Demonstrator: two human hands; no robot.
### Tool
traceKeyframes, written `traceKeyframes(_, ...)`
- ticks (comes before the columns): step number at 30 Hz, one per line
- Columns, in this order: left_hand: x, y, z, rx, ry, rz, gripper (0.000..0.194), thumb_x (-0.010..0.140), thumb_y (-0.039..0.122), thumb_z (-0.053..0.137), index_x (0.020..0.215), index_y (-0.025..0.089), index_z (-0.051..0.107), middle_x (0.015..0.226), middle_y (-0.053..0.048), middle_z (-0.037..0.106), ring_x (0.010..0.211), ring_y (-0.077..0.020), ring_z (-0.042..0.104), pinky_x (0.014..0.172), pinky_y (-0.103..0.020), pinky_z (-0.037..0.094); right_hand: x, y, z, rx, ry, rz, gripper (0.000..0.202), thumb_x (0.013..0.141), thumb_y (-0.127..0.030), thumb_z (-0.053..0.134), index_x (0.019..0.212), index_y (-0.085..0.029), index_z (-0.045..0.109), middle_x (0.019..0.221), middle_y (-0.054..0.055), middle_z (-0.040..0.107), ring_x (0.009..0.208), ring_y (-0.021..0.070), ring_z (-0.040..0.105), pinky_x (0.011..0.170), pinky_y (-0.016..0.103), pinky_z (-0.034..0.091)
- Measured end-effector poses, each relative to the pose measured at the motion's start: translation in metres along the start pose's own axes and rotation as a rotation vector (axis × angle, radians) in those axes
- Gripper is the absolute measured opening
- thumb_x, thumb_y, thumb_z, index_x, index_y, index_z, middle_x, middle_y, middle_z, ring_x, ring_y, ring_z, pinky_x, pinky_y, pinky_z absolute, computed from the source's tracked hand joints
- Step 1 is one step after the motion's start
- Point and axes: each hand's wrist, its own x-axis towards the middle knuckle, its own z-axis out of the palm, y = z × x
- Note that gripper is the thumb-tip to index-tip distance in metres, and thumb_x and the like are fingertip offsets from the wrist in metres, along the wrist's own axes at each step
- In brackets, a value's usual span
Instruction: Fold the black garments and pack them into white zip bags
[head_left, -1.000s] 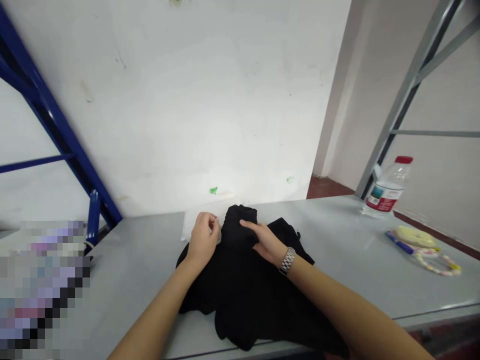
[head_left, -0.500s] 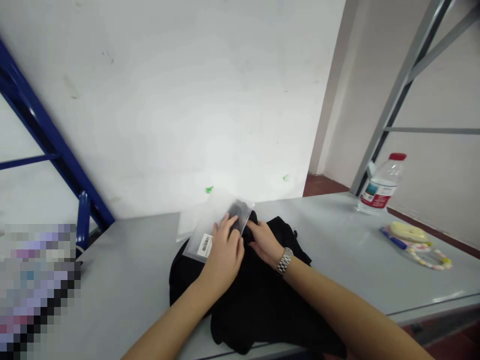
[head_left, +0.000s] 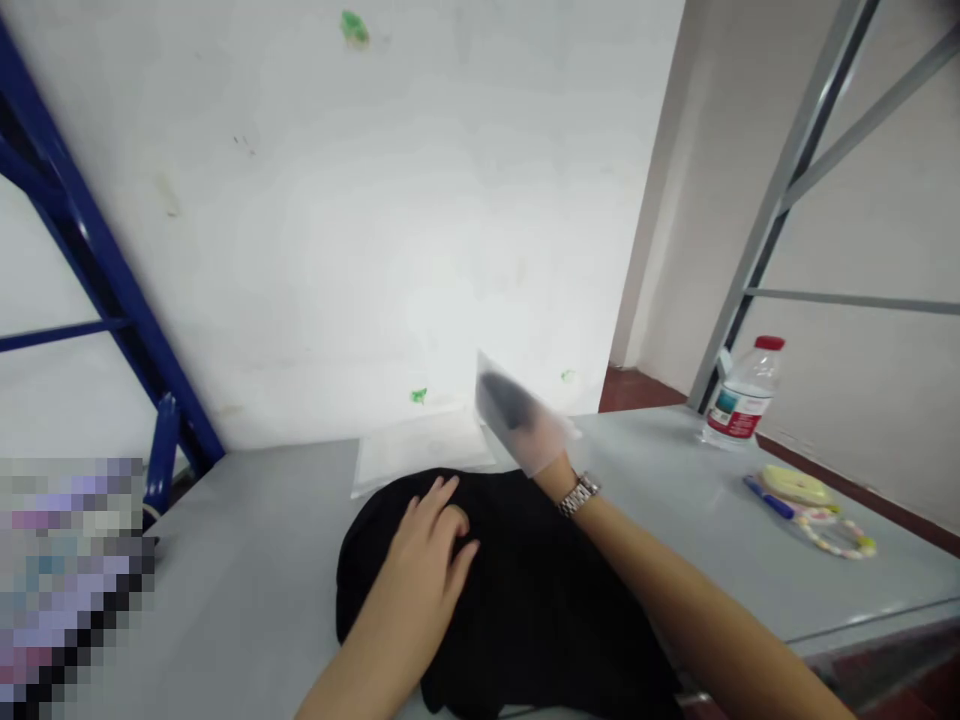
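A black cloth item (head_left: 555, 600), its exact kind unclear, lies spread across the table's front. My left hand (head_left: 431, 535) rests on its left part with fingers stretched out, holding nothing. Above the cloth's far right edge, my right hand (head_left: 546, 442) shows through a translucent plastic bag (head_left: 487, 410), which it grips at the lower end. Something dark shows blurred inside the bag; whether my fingers are inside the bag or behind it I cannot tell. A silver watch (head_left: 579, 494) is on my right wrist.
A flat white plastic packet (head_left: 420, 450) lies by the wall. To the right stand a red-capped bottle (head_left: 742, 395), a yellow case (head_left: 795, 485), a blue pen (head_left: 769, 498) and a bead bracelet (head_left: 832, 535). A blue metal frame (head_left: 112, 250) rises at left.
The plastic bag has lifted off the cloth and moved right with my right hand. My left hand has let go of the bag and lies on the cloth, which looks flatter.
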Motion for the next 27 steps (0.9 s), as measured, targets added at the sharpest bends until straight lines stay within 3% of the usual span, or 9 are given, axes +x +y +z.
traceKeyframes(2, -0.026, -0.024, -0.010, -0.051, -0.149, -0.084, 0.023, 0.087, 0.037, 0.047, 0.102, 0.024, 0.058, 0.135, -0.009, 0.050, 0.130, -0.0301, 0.037, 0.103, -0.058, 0.031, 0.017, 0.012, -0.012, -0.224, -0.026, -0.011, 0.032, 0.085, -0.022, 0.050, 0.115, -0.014, 0.058, 0.118, 0.014, 0.059, 0.118, 0.0295, 0.045, 0.103, 0.046, 0.031)
traceKeyframes(4, -0.048, -0.041, -0.014, -0.111, -0.291, -0.078, 0.046, 0.080, 0.048, 0.056, 0.122, 0.032, 0.051, 0.138, -0.007, 0.046, 0.131, -0.0331, 0.033, 0.102, -0.062, 0.028, 0.027, 0.027, -0.014, -0.406, -0.072, -0.004, 0.026, 0.087, -0.020, 0.048, 0.111, -0.013, 0.059, 0.118, 0.015, 0.057, 0.116, 0.0286, 0.047, 0.102, 0.049, 0.032)
traceKeyframes(8, -0.063, -0.038, -0.015, -0.208, -0.474, 0.056, 0.074, 0.068, 0.055, 0.066, 0.134, 0.040, 0.038, 0.144, -0.007, 0.038, 0.134, -0.0361, 0.022, 0.102, -0.067, 0.013, 0.025, 0.055, -0.003, -0.577, -0.229, 0.014, 0.029, 0.088, -0.031, 0.053, 0.112, -0.015, 0.055, 0.115, 0.008, 0.057, 0.102, 0.0211, 0.056, 0.087, 0.044, 0.047)
traceKeyframes(13, -0.055, -0.027, -0.010, -0.178, -0.417, 0.071, 0.019, 0.082, 0.032, 0.058, 0.099, 0.033, 0.066, 0.133, -0.003, 0.053, 0.131, -0.0306, 0.035, 0.104, -0.065, 0.018, -0.012, 0.039, -0.019, -0.635, -0.333, -0.064, 0.028, 0.086, -0.019, 0.054, 0.112, -0.010, 0.058, 0.120, 0.015, 0.057, 0.113, 0.0256, 0.051, 0.098, 0.039, 0.039)
traceKeyframes(16, -0.056, -0.029, -0.004, -0.187, -0.311, 0.086, 0.017, 0.086, 0.027, 0.049, 0.089, 0.029, 0.066, 0.122, -0.001, 0.062, 0.124, -0.0249, 0.046, 0.106, -0.058, 0.024, -0.066, 0.003, -0.050, -0.495, -0.380, -0.201, 0.030, 0.090, -0.031, 0.046, 0.114, -0.018, 0.059, 0.117, 0.009, 0.061, 0.112, 0.0213, 0.053, 0.101, 0.037, 0.037)
traceKeyframes(18, -0.057, -0.028, -0.002, -0.201, -0.218, 0.046, 0.019, 0.087, 0.028, 0.046, 0.095, 0.029, 0.063, 0.123, -0.002, 0.061, 0.124, -0.0235, 0.046, 0.106, -0.052, 0.030, -0.110, -0.021, -0.070, -0.287, -0.572, -0.301, 0.050, 0.079, -0.046, 0.060, 0.123, -0.025, 0.053, 0.127, 0.007, 0.056, 0.117, 0.0223, 0.050, 0.100, 0.033, 0.039)
traceKeyframes(20, -0.055, -0.023, -0.006, -0.228, -0.153, -0.024, 0.022, 0.088, 0.032, 0.045, 0.106, 0.031, 0.058, 0.125, -0.002, 0.059, 0.127, -0.0244, 0.043, 0.103, -0.048, 0.037, -0.148, -0.035, -0.084, -0.226, -0.673, -0.310, 0.073, 0.068, -0.045, 0.071, 0.133, -0.026, 0.043, 0.131, 0.008, 0.053, 0.119, 0.0254, 0.048, 0.101, 0.035, 0.039)
traceKeyframes(24, -0.039, -0.009, -0.022, -0.306, -0.169, -0.153, 0.024, 0.090, 0.038, 0.037, 0.107, 0.030, 0.053, 0.107, -0.003, 0.066, 0.106, -0.0235, 0.059, 0.087, -0.036, 0.049, -0.174, -0.027, -0.100, -0.202, -0.499, -0.130, 0.032, 0.083, -0.017, 0.052, 0.111, -0.029, 0.061, 0.110, 0.007, 0.065, 0.104, 0.0245, 0.058, 0.099, 0.043, 0.039)
traceKeyframes(27, -0.015, -0.008, -0.028, -0.293, -0.196, -0.225, 0.024, 0.092, 0.040, 0.030, 0.094, 0.027, 0.051, 0.087, 0.000, 0.065, 0.080, -0.0189, 0.063, 0.073, -0.029, 0.048, -0.150, -0.005, -0.100, -0.041, -0.359, 0.109, 0.020, 0.083, -0.023, 0.050, 0.097, -0.026, 0.064, 0.096, 0.004, 0.068, 0.091, 0.0221, 0.062, 0.084, 0.037, 0.048)
